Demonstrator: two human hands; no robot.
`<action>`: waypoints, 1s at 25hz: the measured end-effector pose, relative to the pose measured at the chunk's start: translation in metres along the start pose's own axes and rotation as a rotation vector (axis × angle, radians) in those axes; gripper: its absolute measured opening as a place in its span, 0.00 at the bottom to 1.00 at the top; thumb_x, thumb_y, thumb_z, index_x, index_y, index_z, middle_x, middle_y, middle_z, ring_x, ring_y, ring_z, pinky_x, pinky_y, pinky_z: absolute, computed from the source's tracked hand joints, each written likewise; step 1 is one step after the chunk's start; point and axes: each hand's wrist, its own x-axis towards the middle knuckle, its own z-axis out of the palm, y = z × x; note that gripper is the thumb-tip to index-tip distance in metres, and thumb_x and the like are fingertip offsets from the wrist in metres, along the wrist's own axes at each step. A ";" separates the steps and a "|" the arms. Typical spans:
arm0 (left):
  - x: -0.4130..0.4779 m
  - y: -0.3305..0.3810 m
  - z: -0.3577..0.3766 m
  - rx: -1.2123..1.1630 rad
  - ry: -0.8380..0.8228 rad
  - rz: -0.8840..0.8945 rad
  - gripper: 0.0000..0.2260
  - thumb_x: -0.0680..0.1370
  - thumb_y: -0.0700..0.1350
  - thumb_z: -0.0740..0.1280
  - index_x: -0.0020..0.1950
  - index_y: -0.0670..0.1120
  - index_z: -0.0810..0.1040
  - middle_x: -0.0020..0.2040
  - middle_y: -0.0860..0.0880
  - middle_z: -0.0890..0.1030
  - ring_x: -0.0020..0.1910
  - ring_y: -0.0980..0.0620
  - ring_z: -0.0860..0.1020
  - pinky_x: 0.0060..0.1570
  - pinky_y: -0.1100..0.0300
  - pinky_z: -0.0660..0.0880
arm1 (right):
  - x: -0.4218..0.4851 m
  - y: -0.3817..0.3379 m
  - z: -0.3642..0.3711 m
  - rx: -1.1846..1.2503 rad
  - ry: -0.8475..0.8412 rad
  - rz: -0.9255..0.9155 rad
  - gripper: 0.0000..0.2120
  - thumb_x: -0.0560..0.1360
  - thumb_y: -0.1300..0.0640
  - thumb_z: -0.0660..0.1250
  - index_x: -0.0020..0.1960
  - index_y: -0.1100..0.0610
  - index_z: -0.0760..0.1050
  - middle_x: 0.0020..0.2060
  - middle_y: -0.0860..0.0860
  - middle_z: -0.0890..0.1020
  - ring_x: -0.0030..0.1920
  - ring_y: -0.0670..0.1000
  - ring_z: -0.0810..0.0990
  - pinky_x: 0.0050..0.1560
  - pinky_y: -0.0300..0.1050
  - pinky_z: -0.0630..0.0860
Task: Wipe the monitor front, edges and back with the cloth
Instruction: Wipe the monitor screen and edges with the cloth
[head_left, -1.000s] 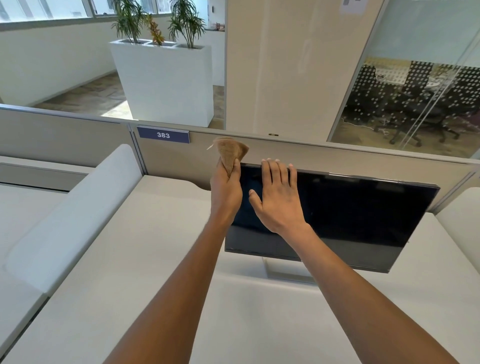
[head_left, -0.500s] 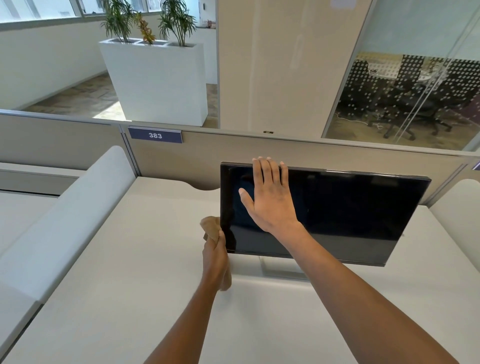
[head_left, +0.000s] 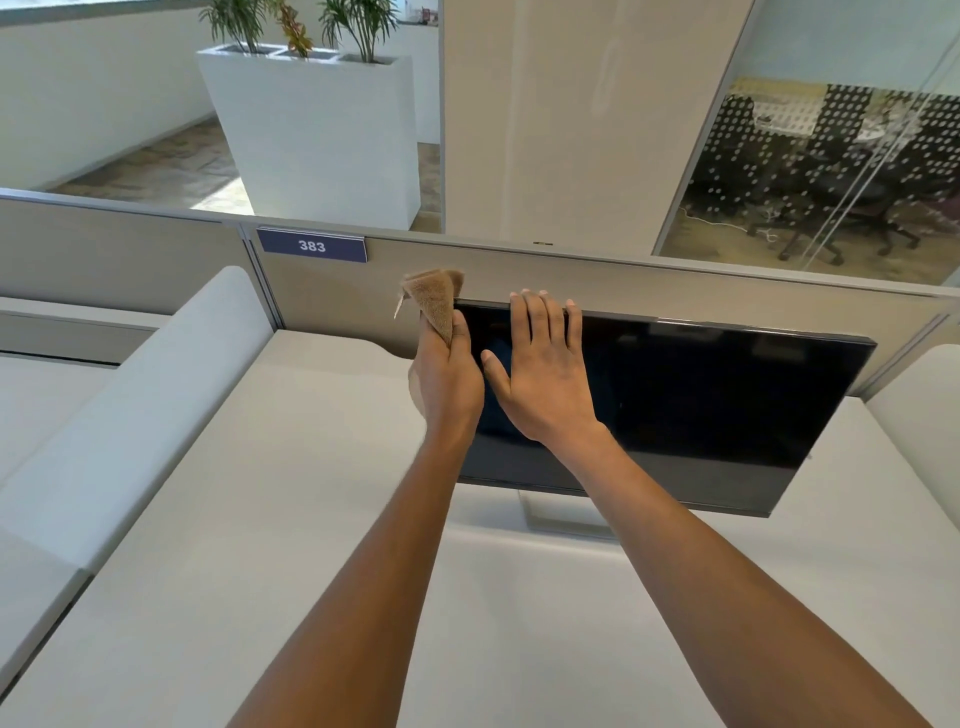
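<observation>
body in view = two arms only, head cam. left forearm (head_left: 363, 571) and right forearm (head_left: 727, 571) are both bare skin from the bottom frame edge up to the wrists. upper arms are cut off by the frame, so can't tell what clothing is worn. left hand (head_left: 447, 379) and right hand (head_left: 545, 384) bare too, only the backs visible. knuckles and faint tendon lines readable on the right, less on the left. right fingers (head_left: 540, 325) long and slim, thumb shorter and thicker. forearms lean with a smooth outline, drawn wider near the lens by the wide angle. nails too small to judge
</observation>
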 end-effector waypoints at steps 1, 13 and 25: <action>0.000 -0.001 0.001 0.008 0.012 0.012 0.14 0.85 0.59 0.57 0.65 0.56 0.77 0.55 0.56 0.85 0.57 0.51 0.82 0.62 0.40 0.79 | 0.000 0.000 0.000 0.005 0.002 -0.001 0.35 0.83 0.37 0.50 0.81 0.60 0.59 0.77 0.58 0.65 0.80 0.60 0.61 0.83 0.63 0.52; -0.066 -0.121 -0.032 -0.075 -0.012 -0.411 0.15 0.88 0.56 0.57 0.71 0.56 0.74 0.62 0.55 0.81 0.69 0.48 0.77 0.56 0.64 0.73 | -0.002 0.001 0.001 -0.032 -0.017 -0.008 0.35 0.84 0.37 0.48 0.82 0.60 0.58 0.78 0.58 0.65 0.80 0.60 0.61 0.83 0.64 0.53; 0.006 0.004 -0.004 0.026 0.012 0.047 0.08 0.83 0.61 0.59 0.50 0.67 0.77 0.44 0.58 0.84 0.44 0.59 0.81 0.49 0.51 0.80 | -0.002 0.000 -0.002 0.021 -0.005 -0.011 0.35 0.83 0.38 0.50 0.81 0.61 0.59 0.78 0.58 0.66 0.80 0.60 0.61 0.83 0.63 0.51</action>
